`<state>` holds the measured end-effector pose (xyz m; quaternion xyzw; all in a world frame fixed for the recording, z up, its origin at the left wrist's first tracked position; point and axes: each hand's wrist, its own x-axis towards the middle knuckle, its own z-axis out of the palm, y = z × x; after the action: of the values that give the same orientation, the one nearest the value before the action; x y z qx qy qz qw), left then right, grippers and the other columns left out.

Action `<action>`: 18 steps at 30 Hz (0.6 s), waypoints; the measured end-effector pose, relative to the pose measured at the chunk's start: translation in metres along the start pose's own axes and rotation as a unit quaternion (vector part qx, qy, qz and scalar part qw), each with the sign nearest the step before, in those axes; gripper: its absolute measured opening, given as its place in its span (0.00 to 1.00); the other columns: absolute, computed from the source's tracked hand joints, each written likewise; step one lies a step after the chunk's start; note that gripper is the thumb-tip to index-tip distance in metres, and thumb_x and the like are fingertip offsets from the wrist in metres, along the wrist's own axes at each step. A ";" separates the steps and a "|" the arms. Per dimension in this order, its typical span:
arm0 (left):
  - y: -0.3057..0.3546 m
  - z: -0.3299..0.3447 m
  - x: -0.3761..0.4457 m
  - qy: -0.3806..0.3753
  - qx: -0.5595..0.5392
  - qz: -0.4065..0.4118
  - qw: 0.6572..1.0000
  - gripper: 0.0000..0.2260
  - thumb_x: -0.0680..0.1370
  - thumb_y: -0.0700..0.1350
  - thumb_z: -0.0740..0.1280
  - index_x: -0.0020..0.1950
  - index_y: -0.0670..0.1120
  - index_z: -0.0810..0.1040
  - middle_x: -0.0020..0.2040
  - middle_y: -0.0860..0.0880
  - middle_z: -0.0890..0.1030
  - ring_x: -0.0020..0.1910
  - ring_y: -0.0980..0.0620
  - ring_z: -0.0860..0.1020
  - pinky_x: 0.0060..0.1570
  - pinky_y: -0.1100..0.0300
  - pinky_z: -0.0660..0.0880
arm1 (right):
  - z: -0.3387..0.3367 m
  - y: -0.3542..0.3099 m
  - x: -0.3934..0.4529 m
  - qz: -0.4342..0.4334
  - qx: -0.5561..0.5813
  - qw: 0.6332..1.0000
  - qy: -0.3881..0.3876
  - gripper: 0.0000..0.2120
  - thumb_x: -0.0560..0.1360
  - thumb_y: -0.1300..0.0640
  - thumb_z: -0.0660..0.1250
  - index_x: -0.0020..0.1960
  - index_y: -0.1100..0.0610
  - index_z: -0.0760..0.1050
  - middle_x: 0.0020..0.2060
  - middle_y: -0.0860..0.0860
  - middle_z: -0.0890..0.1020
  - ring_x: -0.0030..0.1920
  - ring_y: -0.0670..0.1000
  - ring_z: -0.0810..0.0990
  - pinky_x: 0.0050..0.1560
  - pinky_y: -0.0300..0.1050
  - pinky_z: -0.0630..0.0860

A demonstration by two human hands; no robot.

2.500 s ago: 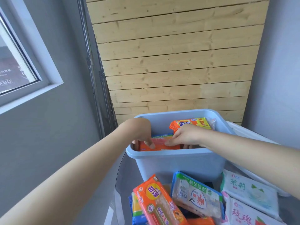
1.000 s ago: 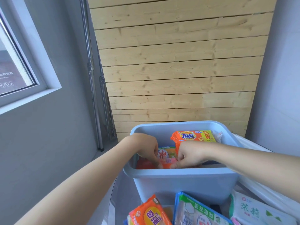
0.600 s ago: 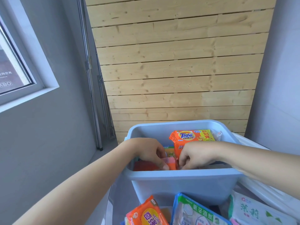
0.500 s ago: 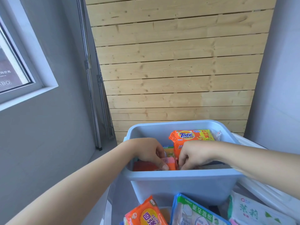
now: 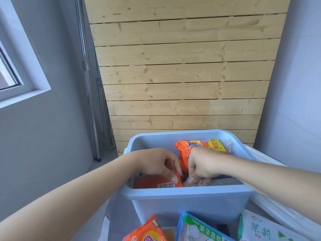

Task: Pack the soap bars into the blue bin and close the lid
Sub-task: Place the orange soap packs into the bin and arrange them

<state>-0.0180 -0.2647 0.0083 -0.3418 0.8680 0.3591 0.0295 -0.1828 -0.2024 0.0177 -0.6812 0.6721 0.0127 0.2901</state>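
Head view: both bare arms reach forward into an open bin, seen from above and behind.
Wooden slat wall point(image 5: 182, 70): fills the background beyond the bin, boards running level.
Blue bin point(image 5: 187, 200): upright, uncovered, long axis running left to right; near wall faces the camera.
White lid point(image 5: 271, 211): lies off the bin, just beside its right wall, tilted.
Tide soap pack point(image 5: 205, 145): inside the bin against the far wall, standing on its long edge, long axis left to right, label facing the camera.
Orange soap bar point(image 5: 156, 182): inside the bin at near left, lying roughly flat, long axis left to right, barcode up at its right end.
Left hand point(image 5: 156, 162): curled, fingertips and thumb pinching the right end of the orange soap bar.
Right hand point(image 5: 202, 165): fingers bent downward inside the bin; what they grip is hidden.
Loose packs: an orange pack point(image 5: 147, 231), a green-and-blue pack point(image 5: 199, 229) and a white pack point(image 5: 265, 230) lie outside, in front of the bin.
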 end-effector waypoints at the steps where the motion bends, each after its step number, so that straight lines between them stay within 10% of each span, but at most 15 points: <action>1: -0.001 0.000 0.002 0.000 0.003 -0.004 1.000 0.08 0.68 0.47 0.76 0.44 0.57 0.81 0.44 0.48 0.84 0.46 0.52 0.81 0.58 0.50 0.75 | 0.000 0.000 -0.001 0.007 -0.001 1.000 0.002 0.06 0.72 0.58 0.70 0.45 0.60 0.83 0.28 0.50 0.80 0.24 0.43 0.77 0.31 0.31 0.73; 8: 0.006 -0.005 0.007 -0.018 0.022 -0.026 0.999 0.11 0.69 0.46 0.75 0.50 0.50 0.81 0.34 0.57 0.78 0.27 0.66 0.74 0.28 0.72 0.69 | -0.002 -0.003 0.001 0.060 -0.022 0.998 0.025 0.12 0.74 0.55 0.68 0.50 0.63 0.82 0.46 0.57 0.86 0.27 0.45 0.76 0.47 0.40 0.79; 12: 0.011 -0.006 0.011 -0.046 0.053 -0.038 0.997 0.08 0.69 0.48 0.76 0.45 0.52 0.80 0.35 0.57 0.78 0.36 0.56 0.76 0.42 0.61 0.73 | -0.003 -0.006 -0.003 0.074 -0.033 0.996 0.028 0.12 0.75 0.56 0.66 0.53 0.62 0.82 0.44 0.55 0.85 0.29 0.47 0.76 0.42 0.39 0.77; 18: 0.025 -0.007 0.016 -0.081 0.097 -0.050 0.991 0.08 0.70 0.48 0.74 0.45 0.51 0.77 0.34 0.56 0.74 0.33 0.56 0.74 0.38 0.62 0.75 | -0.008 -0.001 -0.016 0.040 -0.084 0.993 0.074 0.09 0.73 0.56 0.69 0.47 0.62 0.82 0.38 0.55 0.84 0.34 0.50 0.78 0.45 0.42 0.79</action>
<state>-0.0439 -0.2654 0.0234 -0.3498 0.8755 0.2976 0.1502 -0.1863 -0.1913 0.0311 -0.6746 0.7152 0.0300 0.1804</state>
